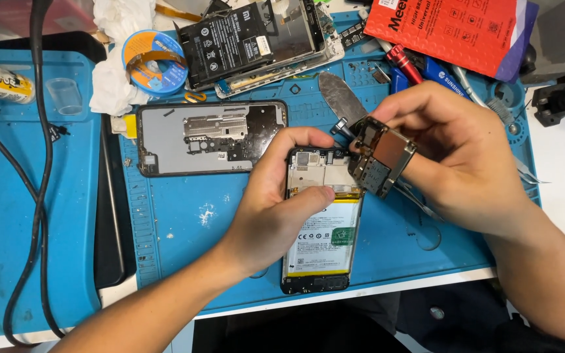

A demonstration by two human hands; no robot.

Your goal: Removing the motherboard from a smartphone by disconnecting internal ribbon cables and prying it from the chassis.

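Head view, one moment at a repair bench. Item: small dark circuit board with metal shield cans [379,157], held tilted just above the top end of an opened black smartphone with a white-and-green labelled battery [318,225]. The board is pinched between the fingers of the right hand [452,157], closed on its right edge, apparently so that its underside stays free of the frame. A pair of thin metal tweezers [420,201] is seen under the same hand; whether it is gripped cannot be told. The left hand [276,196] is laid over the phone's left side, thumb pressed on the upper edge of the battery and fingers curled round the top, seemingly to keep the body steady on the blue silicone work mat [184,229].

Surroundings, outward: a dark phone back frame with a silver metal plate [210,137] lies beside the left hand; a second dismantled phone with a black battery [250,42] lies above it; a blue spool of amber tape [155,62] rests on crumpled white tissue [109,85]; a red flat packet [446,33] lies at the top right; a black cable [37,196] crosses the left of the mat.
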